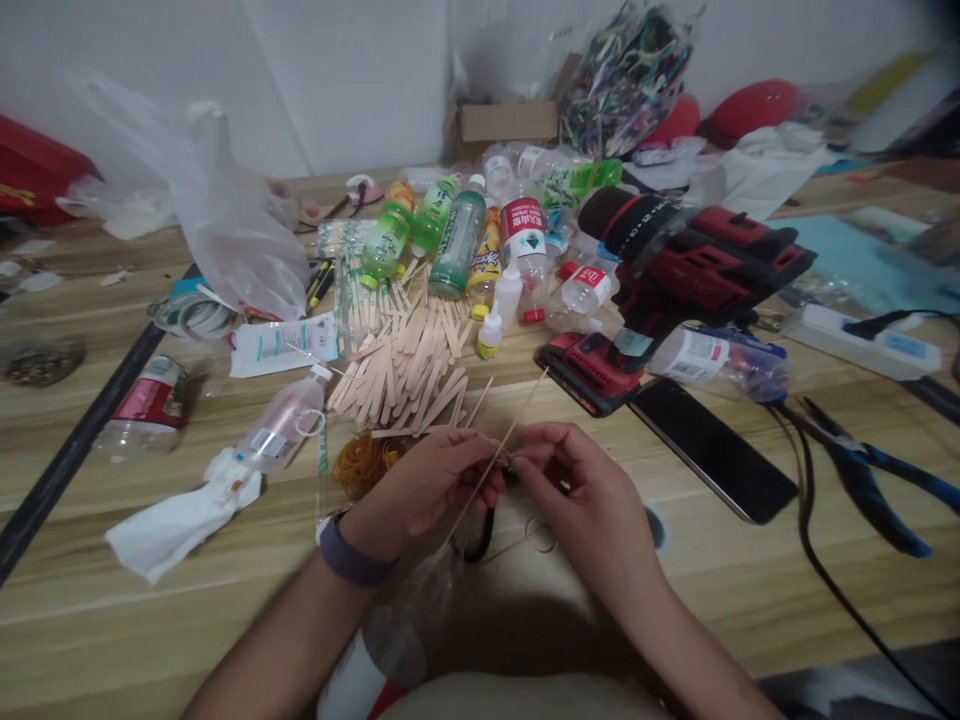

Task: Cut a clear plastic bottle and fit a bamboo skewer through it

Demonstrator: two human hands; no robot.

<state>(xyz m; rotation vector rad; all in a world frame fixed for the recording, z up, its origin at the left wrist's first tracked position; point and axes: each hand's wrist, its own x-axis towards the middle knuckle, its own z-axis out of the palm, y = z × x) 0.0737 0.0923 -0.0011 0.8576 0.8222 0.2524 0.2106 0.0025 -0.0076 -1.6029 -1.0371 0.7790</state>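
My left hand [439, 485], with a dark band at the wrist, is closed in a pinch on a thin wooden stick [523, 415] that slants up between my hands. Opposite it, my right hand [589, 500] pinches at the same spot, its fingertips meeting the left ones. A small detail where the fingertips meet is too blurred to make out. Under my hands lies a clear plastic bottle [424, 605], partly hidden by my left forearm. A bundle of tan rubber bands [356, 465] sits just beyond my left wrist, close to a pile of flat wooden craft sticks [405, 370].
A red cordless drill [694, 270] stands at right, near a black phone [716, 448] and pliers [862, 475]. Several drink bottles [457, 240] cluster at the back. A small glue bottle [490, 335] stands before them. A white plastic bag [232, 220] is at left.
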